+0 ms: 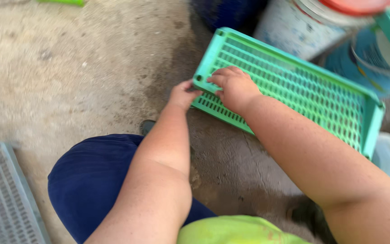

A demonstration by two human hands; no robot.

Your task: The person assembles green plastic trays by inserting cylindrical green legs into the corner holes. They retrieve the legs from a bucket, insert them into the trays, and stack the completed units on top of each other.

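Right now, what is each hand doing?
Left hand: closed on the corner edge of the green slotted crate.
Right hand: fingers curled, resting inside the crate; grip cannot be told.
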